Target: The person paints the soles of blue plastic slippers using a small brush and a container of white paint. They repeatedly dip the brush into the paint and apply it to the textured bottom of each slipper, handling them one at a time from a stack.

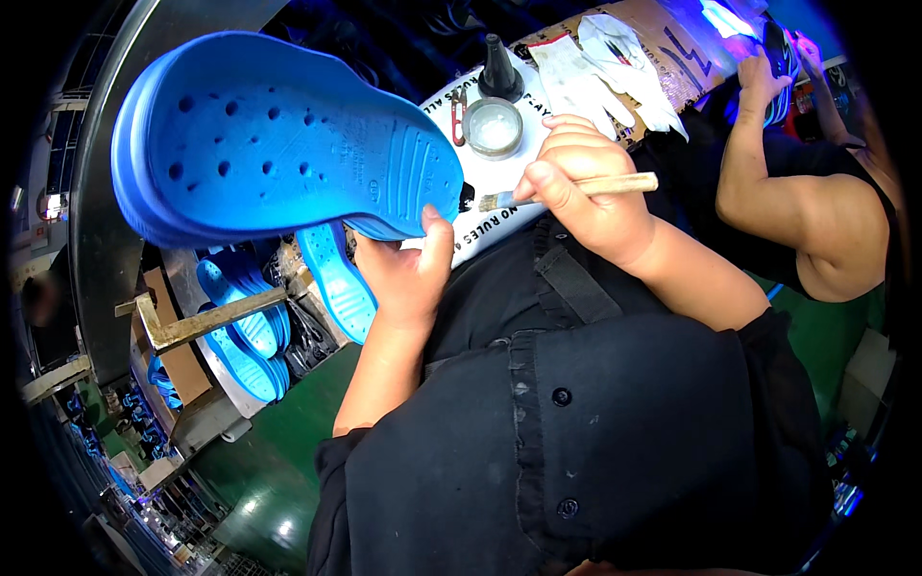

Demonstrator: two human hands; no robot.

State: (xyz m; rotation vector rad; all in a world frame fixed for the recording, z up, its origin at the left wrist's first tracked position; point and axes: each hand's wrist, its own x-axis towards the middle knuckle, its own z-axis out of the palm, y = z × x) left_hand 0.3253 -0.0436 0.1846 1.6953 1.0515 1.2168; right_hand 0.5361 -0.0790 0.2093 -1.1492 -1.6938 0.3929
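My left hand (pixel 411 267) grips the heel end of a stack of blue shoe soles (pixel 317 158). The top sole has holes across its wide end and ridges near the heel. The thumb lies on the upper face; the other fingers are mostly hidden underneath. My right hand (pixel 595 197) is closed round a brush (pixel 626 183) with a pale wooden handle. Its bristles are beside a small black piece (pixel 468 197) at the heel edge; whether they touch I cannot tell. Just beyond stand a round dish (pixel 493 128) of whitish stuff and a black cone-shaped nozzle (pixel 498 72).
A small red tool (pixel 459 117) lies beside the dish. White gloves (pixel 581 82) rest on cardboard (pixel 663 38). More blue soles (pixel 245 317) stand at lower left, behind a metal bar (pixel 216 320). At right, another person's arm (pixel 788 197) works close by.
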